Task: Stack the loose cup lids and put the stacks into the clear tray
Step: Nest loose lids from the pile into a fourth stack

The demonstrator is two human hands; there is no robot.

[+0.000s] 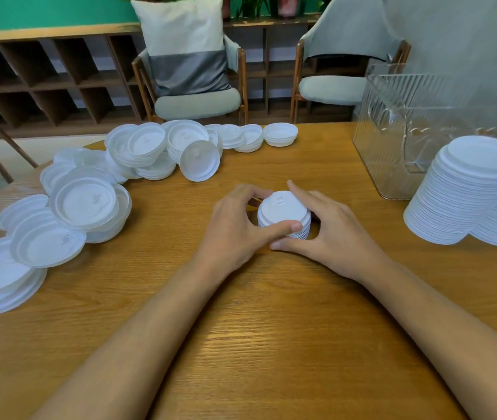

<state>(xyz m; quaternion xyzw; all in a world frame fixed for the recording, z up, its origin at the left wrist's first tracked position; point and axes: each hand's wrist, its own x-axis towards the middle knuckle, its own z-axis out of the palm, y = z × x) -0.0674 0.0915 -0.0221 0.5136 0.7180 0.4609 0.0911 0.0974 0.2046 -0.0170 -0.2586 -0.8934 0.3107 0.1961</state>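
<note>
Table [271,328]: we recorded honey-toned wood with a pronounced grain and a faint satin finish. Loose lids [83,204]: we noted thin white plastic, smooth, slightly translucent, softly shiny. Small stack [283,207] and tall stack [468,189]: same plastic, looking more opaque and matt. Clear tray [392,116]: transparent hard plastic, ribbed, glossy. Chair [198,104]: wooden frame, matt cloth seat. Pillow [183,34]: cloth, its grey band faintly lustrous. Shelving [44,74]: dark matt wood.

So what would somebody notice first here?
Probably the left hand and right hand in the middle, both wrapped round a small stack of white lids. Then the messy pile of loose lids on the left, and tall stacks beside the clear tray on the right.
</note>
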